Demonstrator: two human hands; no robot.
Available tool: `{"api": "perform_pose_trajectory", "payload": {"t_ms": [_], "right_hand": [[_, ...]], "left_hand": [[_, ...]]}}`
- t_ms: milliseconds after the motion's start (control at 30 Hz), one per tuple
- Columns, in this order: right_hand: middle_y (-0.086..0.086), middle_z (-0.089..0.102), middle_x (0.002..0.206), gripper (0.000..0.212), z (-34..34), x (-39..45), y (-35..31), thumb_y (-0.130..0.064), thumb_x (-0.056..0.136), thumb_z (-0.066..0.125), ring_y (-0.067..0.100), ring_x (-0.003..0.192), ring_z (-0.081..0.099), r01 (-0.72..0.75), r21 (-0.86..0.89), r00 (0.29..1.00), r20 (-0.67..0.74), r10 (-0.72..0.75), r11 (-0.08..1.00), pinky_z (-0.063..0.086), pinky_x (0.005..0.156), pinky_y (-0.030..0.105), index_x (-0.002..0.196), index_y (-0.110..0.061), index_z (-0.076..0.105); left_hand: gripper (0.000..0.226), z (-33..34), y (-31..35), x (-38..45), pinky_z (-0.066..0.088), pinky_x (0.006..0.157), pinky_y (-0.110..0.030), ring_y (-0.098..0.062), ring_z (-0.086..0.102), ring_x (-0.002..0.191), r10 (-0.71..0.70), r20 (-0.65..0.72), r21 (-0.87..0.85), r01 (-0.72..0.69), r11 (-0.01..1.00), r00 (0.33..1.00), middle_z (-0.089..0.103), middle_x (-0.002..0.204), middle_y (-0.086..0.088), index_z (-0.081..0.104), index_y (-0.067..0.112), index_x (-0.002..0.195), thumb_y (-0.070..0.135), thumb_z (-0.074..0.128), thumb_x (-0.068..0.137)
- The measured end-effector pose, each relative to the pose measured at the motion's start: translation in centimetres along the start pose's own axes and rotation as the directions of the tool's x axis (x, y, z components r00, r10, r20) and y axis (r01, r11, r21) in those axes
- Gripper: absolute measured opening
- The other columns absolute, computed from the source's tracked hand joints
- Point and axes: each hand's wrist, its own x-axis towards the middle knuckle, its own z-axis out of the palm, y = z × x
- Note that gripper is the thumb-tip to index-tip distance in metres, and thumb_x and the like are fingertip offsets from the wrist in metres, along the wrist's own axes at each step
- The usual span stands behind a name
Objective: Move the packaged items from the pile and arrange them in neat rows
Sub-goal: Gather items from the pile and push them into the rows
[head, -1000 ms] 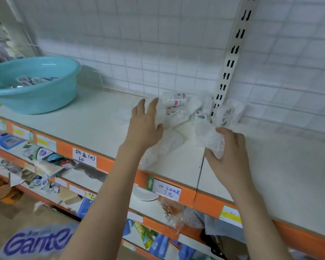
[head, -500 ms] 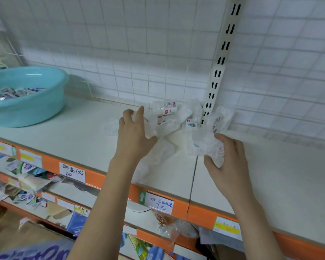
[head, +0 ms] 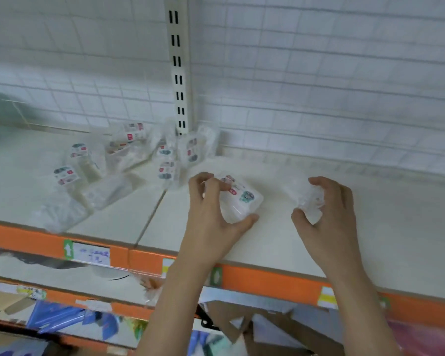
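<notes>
White shelf [head: 370, 227], pile [head: 129, 160] at back L; left hand [head: 211, 214] grips pkt [head: 238, 199], right hand [head: 326, 209] clutches another [head: 306, 199], both low over bare R side, prob. to start a row.

A white shelf board [head: 370, 227] filled the middle of the view, its front edge faced with an orange strip [head: 267, 278]. A seam in the board ran back from that strip toward a cream slotted upright [head: 178, 73], which rose from the rear of the shelf board. Behind the upright stood a white wire-grid back panel [head: 319, 73], spreading to both sides of it. On the orange strip, left of the seam, sat a handwritten price label [head: 94, 254] beside a green arrow tag [head: 68, 249]. Below the shelf board, lower shelves [head: 62, 314] with orange edges held blurred goods. Light was soft and even.
</notes>
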Motion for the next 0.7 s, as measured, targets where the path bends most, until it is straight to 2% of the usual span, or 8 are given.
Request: {"api": "perform_pose_trajectory", "payload": {"t_ms": [133, 267, 333, 433, 533, 567, 633, 700], "right_hand": [[-0.003, 0.035, 0.114, 0.053, -7.2, -0.1, 5.8, 0.004, 0.070, 0.063, -0.002, 0.086, 0.038, 0.012, -0.044, 1.000, -0.015, -0.013, 0.999, 0.025, 0.074, -0.006, 0.117, -0.016, 0.048], [0.000, 0.038, 0.114, 0.053, -12.2, 0.0, 10.0, 0.004, 0.069, 0.063, -0.002, 0.090, 0.038, 0.032, -0.054, 0.999, 0.004, -0.032, 0.998, 0.024, 0.076, -0.007, 0.116, -0.015, 0.048], [0.002, 0.039, 0.115, 0.053, -13.5, -0.2, 11.4, 0.003, 0.069, 0.063, -0.003, 0.090, 0.038, 0.037, -0.047, 0.999, 0.025, -0.036, 0.998, 0.025, 0.077, -0.007, 0.117, -0.015, 0.048], [-0.001, 0.038, 0.114, 0.053, -14.9, -0.7, 12.8, 0.003, 0.070, 0.063, -0.004, 0.091, 0.037, 0.040, -0.030, 0.998, 0.044, -0.039, 0.999, 0.025, 0.079, -0.007, 0.117, -0.015, 0.049], [0.000, 0.038, 0.115, 0.053, -15.9, -0.7, 13.8, 0.003, 0.071, 0.062, -0.003, 0.090, 0.039, 0.025, -0.030, 0.999, 0.048, -0.024, 0.999, 0.026, 0.079, -0.007, 0.118, -0.017, 0.049], [0.001, 0.039, 0.117, 0.053, -16.3, -0.6, 14.1, 0.002, 0.071, 0.063, -0.001, 0.091, 0.040, 0.021, -0.037, 0.999, 0.043, -0.020, 0.999, 0.026, 0.079, -0.007, 0.119, -0.017, 0.049], [0.005, 0.041, 0.119, 0.053, -17.0, -0.3, 14.7, 0.002, 0.071, 0.063, 0.000, 0.093, 0.041, 0.015, -0.053, 0.999, 0.031, -0.013, 0.998, 0.025, 0.079, -0.007, 0.120, -0.016, 0.049], [0.005, 0.041, 0.120, 0.053, -17.9, 0.0, 15.4, 0.001, 0.072, 0.063, -0.003, 0.091, 0.039, 0.013, -0.063, 1.000, 0.023, -0.012, 0.998, 0.024, 0.078, -0.008, 0.120, -0.017, 0.049]], "left_hand": [[0.065, 7.0, 5.6, -2.3, 0.025, 0.083, 0.008, 0.005, 0.026, 0.097, 0.006, 0.004, -0.015, -0.006, 1.000, 1.000, 0.027, 0.113, -0.002, 0.048, 0.001, 0.100, 0.023, 0.087, 0.053], [0.067, 11.9, 10.0, -4.0, 0.030, 0.083, 0.005, 0.000, 0.030, 0.101, -0.017, -0.005, -0.010, 0.017, 1.000, 1.000, 0.028, 0.113, 0.000, 0.048, 0.006, 0.103, 0.030, 0.086, 0.054], [0.064, 13.5, 11.6, -4.6, 0.039, 0.083, -0.006, -0.008, 0.039, 0.101, -0.027, -0.012, 0.009, 0.027, 1.000, 1.000, 0.030, 0.113, 0.002, 0.048, 0.012, 0.105, 0.042, 0.078, 0.057], [0.057, 15.0, 13.1, -5.1, 0.049, 0.080, -0.032, -0.021, 0.050, 0.104, -0.019, 0.013, 0.052, 0.019, 0.998, 1.000, 0.037, 0.123, -0.003, 0.053, 0.017, 0.110, 0.050, 0.058, 0.064], [0.050, 16.0, 14.0, -5.0, 0.052, 0.075, -0.038, -0.017, 0.055, 0.101, 0.016, 0.045, 0.042, -0.018, 0.999, 0.999, 0.039, 0.135, 0.002, 0.055, 0.024, 0.116, 0.049, 0.052, 0.073], [0.046, 16.4, 14.1, -4.8, 0.053, 0.075, -0.038, -0.014, 0.055, 0.099, 0.029, 0.066, 0.031, -0.031, 0.999, 0.997, 0.043, 0.132, 0.005, 0.055, 0.025, 0.115, 0.048, 0.050, 0.075], [0.040, 17.3, 14.4, -4.4, 0.051, 0.075, -0.038, -0.010, 0.054, 0.089, 0.055, 0.109, 0.024, -0.058, 0.998, 0.993, 0.052, 0.113, 0.009, 0.055, 0.023, 0.107, 0.049, 0.047, 0.077], [0.043, 18.4, 14.8, -4.1, 0.049, 0.074, -0.037, -0.011, 0.053, 0.082, 0.031, 0.143, 0.019, -0.034, 0.999, 0.989, 0.051, 0.099, 0.009, 0.052, 0.021, 0.102, 0.056, 0.042, 0.078]]}}
